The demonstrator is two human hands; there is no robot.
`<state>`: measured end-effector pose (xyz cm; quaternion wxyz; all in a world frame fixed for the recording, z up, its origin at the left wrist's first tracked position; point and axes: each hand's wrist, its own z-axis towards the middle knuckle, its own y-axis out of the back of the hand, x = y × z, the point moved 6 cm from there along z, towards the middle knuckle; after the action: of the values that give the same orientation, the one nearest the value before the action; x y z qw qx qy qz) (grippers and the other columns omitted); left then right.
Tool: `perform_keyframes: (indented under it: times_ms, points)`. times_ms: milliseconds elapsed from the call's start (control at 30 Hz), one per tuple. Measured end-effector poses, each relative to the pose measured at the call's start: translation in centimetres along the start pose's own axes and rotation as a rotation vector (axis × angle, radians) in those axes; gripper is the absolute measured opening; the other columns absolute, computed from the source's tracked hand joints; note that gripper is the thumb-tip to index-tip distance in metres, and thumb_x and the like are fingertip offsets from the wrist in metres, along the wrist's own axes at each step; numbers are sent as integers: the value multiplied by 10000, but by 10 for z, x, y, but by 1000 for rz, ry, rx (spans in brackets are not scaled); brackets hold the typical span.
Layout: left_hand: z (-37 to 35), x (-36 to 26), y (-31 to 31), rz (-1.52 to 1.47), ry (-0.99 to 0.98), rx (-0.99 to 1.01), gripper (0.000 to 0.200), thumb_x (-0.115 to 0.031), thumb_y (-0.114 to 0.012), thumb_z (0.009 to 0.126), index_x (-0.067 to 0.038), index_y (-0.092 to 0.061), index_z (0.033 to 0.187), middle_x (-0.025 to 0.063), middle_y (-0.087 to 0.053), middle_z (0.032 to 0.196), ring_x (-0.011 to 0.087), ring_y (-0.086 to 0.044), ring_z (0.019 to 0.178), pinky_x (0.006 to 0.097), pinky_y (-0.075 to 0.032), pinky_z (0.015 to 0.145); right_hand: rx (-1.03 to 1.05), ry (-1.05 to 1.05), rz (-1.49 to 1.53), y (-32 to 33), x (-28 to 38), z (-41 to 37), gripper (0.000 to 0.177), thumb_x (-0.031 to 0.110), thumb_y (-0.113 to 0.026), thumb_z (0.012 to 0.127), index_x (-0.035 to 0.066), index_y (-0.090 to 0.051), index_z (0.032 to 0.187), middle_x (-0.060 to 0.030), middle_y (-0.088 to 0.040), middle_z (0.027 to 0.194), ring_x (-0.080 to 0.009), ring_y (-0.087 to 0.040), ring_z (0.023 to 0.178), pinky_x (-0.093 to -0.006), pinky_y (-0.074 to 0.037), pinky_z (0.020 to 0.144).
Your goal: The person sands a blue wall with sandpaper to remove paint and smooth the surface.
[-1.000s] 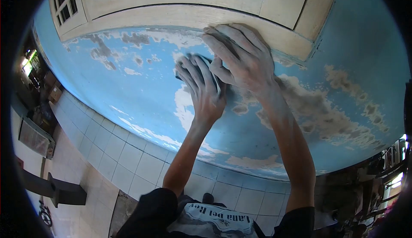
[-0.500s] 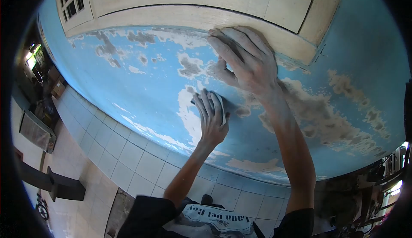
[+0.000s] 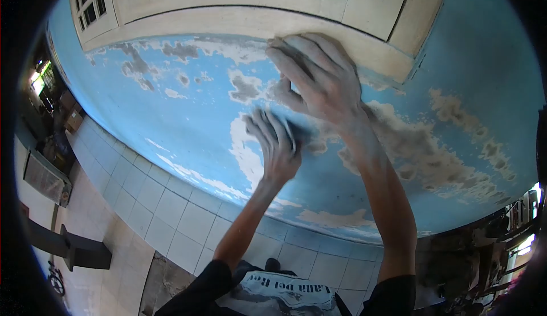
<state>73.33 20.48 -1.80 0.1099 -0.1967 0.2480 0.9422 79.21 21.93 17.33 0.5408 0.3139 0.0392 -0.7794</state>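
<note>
A blue wall (image 3: 188, 111) shows patches of white and grey where its paint is gone. My left hand (image 3: 276, 145), dusty and slightly blurred, presses a thin sheet, seemingly sandpaper (image 3: 294, 136), against the wall near a white patch. Only the sheet's edge shows beside the fingers. Higher and to the right, my right hand (image 3: 325, 82) rests with its fingers apart on the lower edge of the cream wooden frame (image 3: 239, 22), its palm side toward the wall. Nothing is visible in it.
White floor tiles (image 3: 165, 202) run along the foot of the wall. At the left are a dark grey post-like object (image 3: 85, 250) and a cardboard box (image 3: 74, 121). Dark clutter stands at the lower right. A paned window (image 3: 91, 8) is at the upper left.
My left hand has moved slightly up and left with the sheet. The whole view has shifted a little; my right hand stays at the frame's edge.
</note>
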Motion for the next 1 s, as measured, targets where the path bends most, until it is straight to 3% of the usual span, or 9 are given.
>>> perform_keyframes:
  times_ms: [67, 167, 233, 267, 500, 667, 733, 800, 1000]
  points:
    - [55, -9, 29, 73, 45, -188, 912, -392, -611, 852, 122, -144, 1443, 421, -61, 1471, 654, 56, 1328, 721, -28, 1057, -26, -20, -7, 0, -4, -1, 371, 272, -702, 763, 115, -643, 1094, -55, -679, 1019, -202, -588, 1046, -337, -479, 960]
    - [52, -25, 28, 17, -56, -71, 900, -412, -605, 856, 125, -173, 1435, 421, -95, 1466, 666, 29, 1320, 727, -44, 1052, -28, -15, -2, 4, -2, 0, 376, 249, -696, 748, 113, -648, 1095, -72, -676, 1008, -216, -597, 1021, -334, -485, 949]
    - [-26, -14, -36, 235, -128, 34, 923, -403, -635, 820, 122, -184, 1431, 405, -106, 1471, 678, -38, 1309, 737, -69, 1050, -42, 6, -2, 4, -4, 6, 377, 243, -696, 738, 112, -651, 1089, -74, -678, 997, -219, -601, 1012, -334, -483, 950]
    - [-49, -23, -43, 43, -138, 98, 740, -167, -530, 870, 161, -141, 1406, 446, 15, 1451, 707, 53, 1280, 761, -48, 1026, -46, -4, -1, 4, -3, 4, 375, 230, -693, 729, 111, -653, 1083, -75, -677, 997, -220, -602, 1006, -334, -484, 945]
    - [80, -26, 45, 141, -24, -121, 799, -128, -535, 842, 138, -65, 1431, 459, 47, 1442, 686, 62, 1300, 715, 7, 1060, -62, -22, 27, 6, -5, 4, 393, 181, -678, 698, 104, -655, 1083, -73, -680, 974, -222, -606, 976, -343, -490, 934]
    - [-43, -27, -40, -73, -99, 154, 801, -115, -522, 822, 118, -77, 1445, 436, 30, 1463, 686, 72, 1301, 730, 9, 1048, -92, -8, 26, 5, -6, 4, 386, 176, -676, 688, 91, -653, 1063, -67, -685, 938, -212, -607, 963, -342, -490, 924]
    - [-20, -21, -26, -85, -47, 206, 795, -136, -530, 841, 94, -82, 1457, 421, 10, 1476, 677, 73, 1310, 732, 2, 1043, -83, 14, 22, 5, -4, 5, 379, 174, -674, 688, 88, -652, 1057, -64, -685, 937, -210, -605, 963, -342, -489, 921]
    - [10, -10, -2, -50, -63, -75, 760, -298, -560, 904, 80, -189, 1449, 419, -72, 1471, 663, 12, 1326, 713, -71, 1055, -93, 1, 23, 7, -5, 4, 358, 167, -661, 699, 87, -649, 1047, -56, -686, 926, -204, -603, 952, -341, -490, 919]
    - [24, -8, 8, -20, 28, -232, 677, -306, -453, 958, 50, -194, 1473, 353, -38, 1522, 581, 29, 1383, 661, -30, 1090, -107, -22, 39, 6, -5, 3, 313, 169, -643, 718, 94, -648, 1022, -45, -685, 917, -193, -608, 946, -338, -492, 921]
